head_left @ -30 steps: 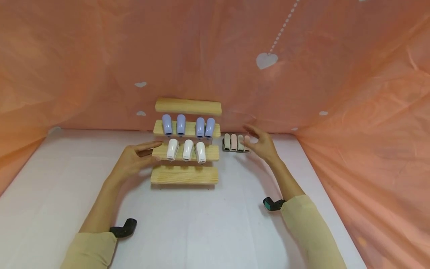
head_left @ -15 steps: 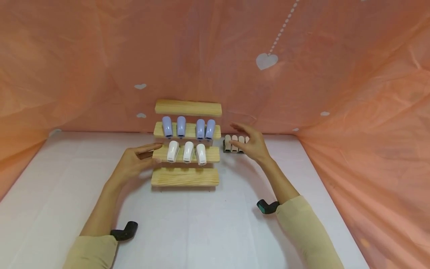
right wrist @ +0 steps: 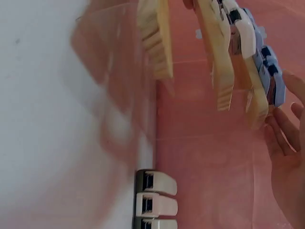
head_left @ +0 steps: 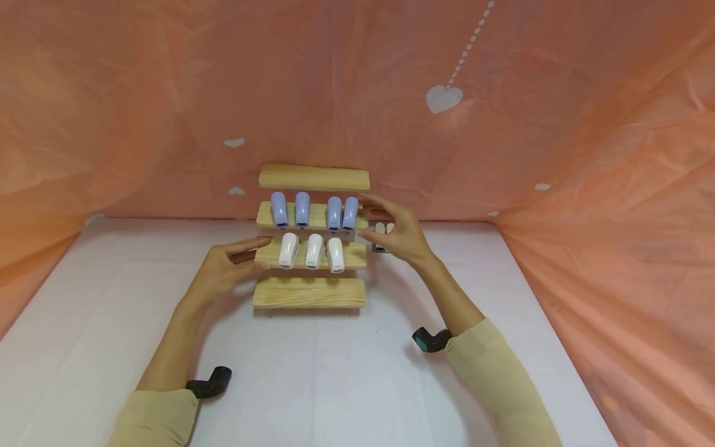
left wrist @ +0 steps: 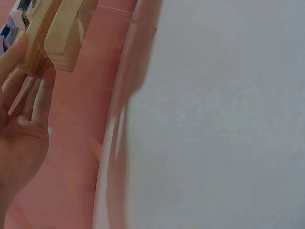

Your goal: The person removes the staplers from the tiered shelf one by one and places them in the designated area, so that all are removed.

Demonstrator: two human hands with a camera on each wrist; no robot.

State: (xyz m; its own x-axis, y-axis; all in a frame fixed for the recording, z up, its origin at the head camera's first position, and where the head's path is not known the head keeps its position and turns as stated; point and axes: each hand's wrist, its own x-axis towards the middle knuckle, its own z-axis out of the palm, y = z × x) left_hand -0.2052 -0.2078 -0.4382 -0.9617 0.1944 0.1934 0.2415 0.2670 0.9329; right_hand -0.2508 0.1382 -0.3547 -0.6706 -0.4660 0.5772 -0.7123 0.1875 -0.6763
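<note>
A tiered wooden display shelf [head_left: 308, 293] stands at the back of the table. Several lavender mini staplers [head_left: 302, 209] lie on its second board from the top, and 3 white mini staplers [head_left: 314, 251] on the board below. My left hand [head_left: 220, 268] grips the left end of the white staplers' board, thumb on one side and fingers on the other, as the left wrist view shows. At the right end of the lavender row my right hand [head_left: 404, 234] is spread with fairly straight fingers. Its thumb is close to the end lavender stapler [right wrist: 278, 86]; I cannot tell whether they touch.
Behind my right hand, beside the shelf, sits a row of beige and pink mini staplers [right wrist: 159, 205], partly hidden in the head view. White cloth [head_left: 335, 385] covers the table. An orange-pink curtain [head_left: 335, 81] hangs behind and at both sides.
My right hand has moved left from the beige and pink row to the right end of the lavender staplers' board. The left hand stays at the shelf. The staplers have not visibly moved.
</note>
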